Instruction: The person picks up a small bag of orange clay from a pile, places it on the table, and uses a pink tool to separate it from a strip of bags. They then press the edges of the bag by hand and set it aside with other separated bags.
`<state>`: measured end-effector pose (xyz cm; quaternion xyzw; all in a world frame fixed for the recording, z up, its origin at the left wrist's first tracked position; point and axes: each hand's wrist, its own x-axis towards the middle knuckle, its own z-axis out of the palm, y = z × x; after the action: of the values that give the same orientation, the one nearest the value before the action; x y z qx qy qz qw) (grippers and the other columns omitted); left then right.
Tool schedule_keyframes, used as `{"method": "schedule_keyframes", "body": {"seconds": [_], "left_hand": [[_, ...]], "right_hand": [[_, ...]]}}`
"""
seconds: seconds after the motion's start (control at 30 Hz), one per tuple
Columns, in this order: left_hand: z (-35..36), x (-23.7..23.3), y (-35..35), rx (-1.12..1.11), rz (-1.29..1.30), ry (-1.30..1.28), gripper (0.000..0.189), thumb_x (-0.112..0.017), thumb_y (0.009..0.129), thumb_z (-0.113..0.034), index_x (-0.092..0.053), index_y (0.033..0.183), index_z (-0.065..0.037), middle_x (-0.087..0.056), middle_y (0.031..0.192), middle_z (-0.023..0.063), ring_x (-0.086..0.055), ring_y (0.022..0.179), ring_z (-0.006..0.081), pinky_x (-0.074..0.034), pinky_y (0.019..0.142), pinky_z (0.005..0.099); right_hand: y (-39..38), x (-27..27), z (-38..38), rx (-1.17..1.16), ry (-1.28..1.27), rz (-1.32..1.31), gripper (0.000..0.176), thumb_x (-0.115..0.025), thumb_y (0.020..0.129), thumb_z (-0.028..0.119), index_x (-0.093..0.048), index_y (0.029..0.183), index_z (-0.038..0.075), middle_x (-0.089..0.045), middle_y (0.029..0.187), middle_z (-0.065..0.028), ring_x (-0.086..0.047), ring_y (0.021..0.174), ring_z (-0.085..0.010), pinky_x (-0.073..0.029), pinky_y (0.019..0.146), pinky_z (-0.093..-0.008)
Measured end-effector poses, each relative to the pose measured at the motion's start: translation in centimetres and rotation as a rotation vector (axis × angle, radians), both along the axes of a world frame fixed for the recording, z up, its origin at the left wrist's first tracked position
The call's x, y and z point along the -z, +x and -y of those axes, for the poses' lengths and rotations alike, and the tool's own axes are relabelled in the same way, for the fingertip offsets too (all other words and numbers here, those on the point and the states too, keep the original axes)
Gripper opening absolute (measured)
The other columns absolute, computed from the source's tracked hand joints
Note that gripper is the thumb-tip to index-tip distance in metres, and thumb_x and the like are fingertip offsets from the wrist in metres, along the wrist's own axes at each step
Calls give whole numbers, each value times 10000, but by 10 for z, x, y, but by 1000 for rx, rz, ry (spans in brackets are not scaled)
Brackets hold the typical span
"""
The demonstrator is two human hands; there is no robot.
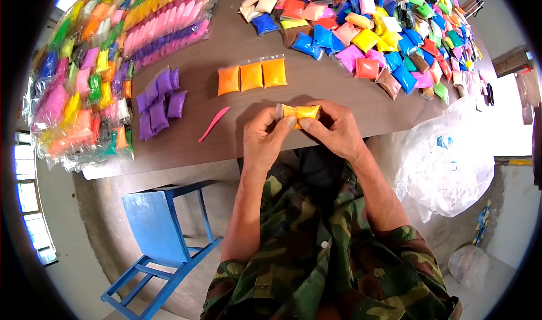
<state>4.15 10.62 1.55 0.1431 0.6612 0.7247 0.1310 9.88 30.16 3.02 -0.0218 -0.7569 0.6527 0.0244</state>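
Note:
An orange packet (301,111) in clear wrapping is pinched between my two hands, just over the table's near edge. My left hand (267,132) grips its left end, thumb on top. On its right end, my right hand (335,129) is closed the same way, and the fingers underneath are hidden. Beyond them lies a row of three orange packets (252,76), side by side. A pink plastic knife (213,124) rests left of my left hand. Further left sits a cluster of purple packets (159,102), partly overlapping.
Bundled packets in clear bags (84,88) cover the table's left end. A large heap of loose coloured packets (384,32) fills the back right. A clear plastic bag (446,156) hangs at the right edge. A blue chair (158,227) stands on the floor at left.

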Motion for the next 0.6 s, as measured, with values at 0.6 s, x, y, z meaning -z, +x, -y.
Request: {"method": "schedule_keyframes", "body": {"seconds": [0.6], "left_hand": [[0, 1, -1, 8, -43, 1, 190, -779, 999, -95, -734, 1140, 24, -744, 989, 11, -645, 893, 53, -544, 807, 228]], "right_hand": [[-1, 11, 1, 38, -70, -114, 267, -806, 961, 158, -748, 1163, -7, -674, 861, 20, -536, 735, -39, -464, 643, -246]]}}
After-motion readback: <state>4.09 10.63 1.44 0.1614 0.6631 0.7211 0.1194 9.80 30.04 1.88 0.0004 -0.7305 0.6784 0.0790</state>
